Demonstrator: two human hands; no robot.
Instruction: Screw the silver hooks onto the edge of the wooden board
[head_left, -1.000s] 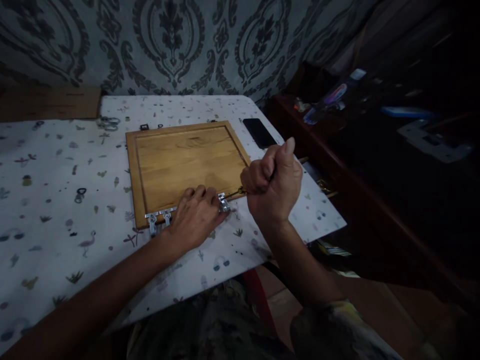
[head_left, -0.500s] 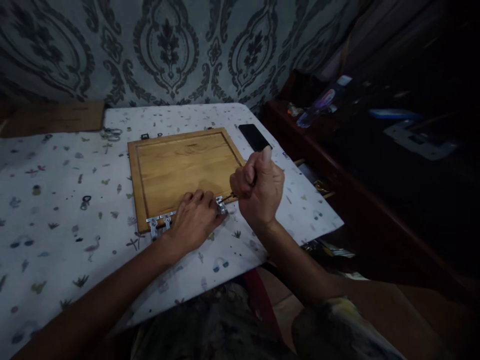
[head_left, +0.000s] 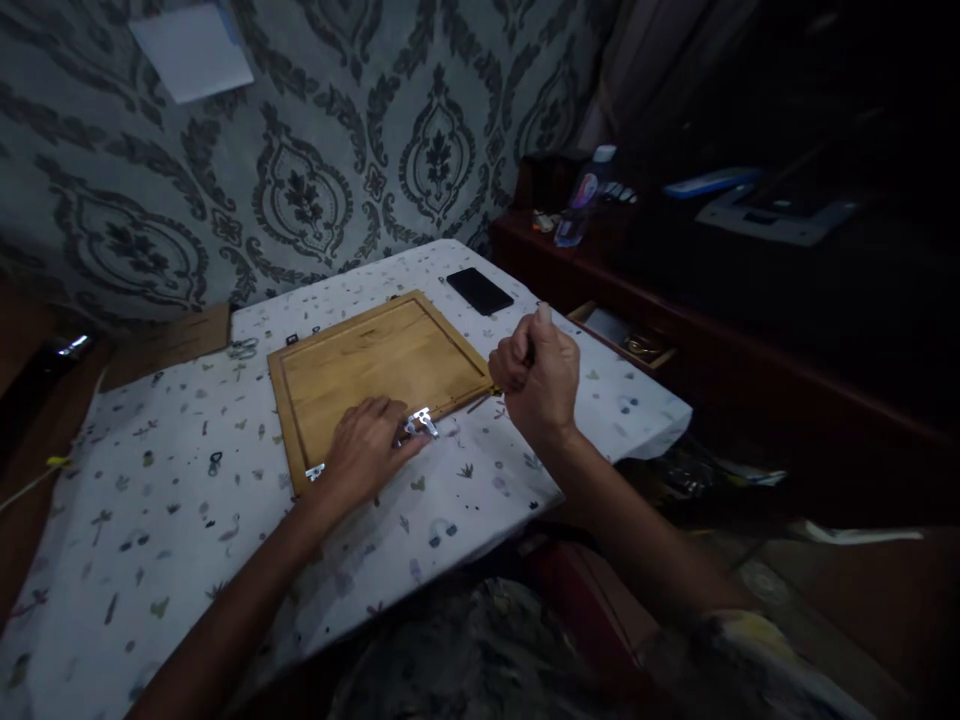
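A framed wooden panel (head_left: 382, 350) lies on the table with silvery metal hinges along its near edge. My left hand (head_left: 367, 440) rests over that edge, fingers on the wood and thumb below, closed around a metal hinge (head_left: 422, 422) that sticks out between them. Another hinge (head_left: 315, 471) shows at the panel's near left corner, partly behind my left wrist. My right hand (head_left: 544, 370) is a fist just right of the panel, thumb up, around a screwdriver (head_left: 481, 403). Its handle is hidden; the thin shaft points left, its tip a short way from the hinge.
A black phone (head_left: 480, 291) lies beyond the panel on the patterned tablecloth (head_left: 292, 600). Cardboard (head_left: 176, 345) is at the back left. A dark cabinet with an open drawer (head_left: 626, 340) and a plastic bottle (head_left: 577, 205) stands at the right.
The view has swung, showing more wall. My right hand has drawn the screwdriver tip rightward, away from the hinge it was at. My left hand stays on the panel's edge.
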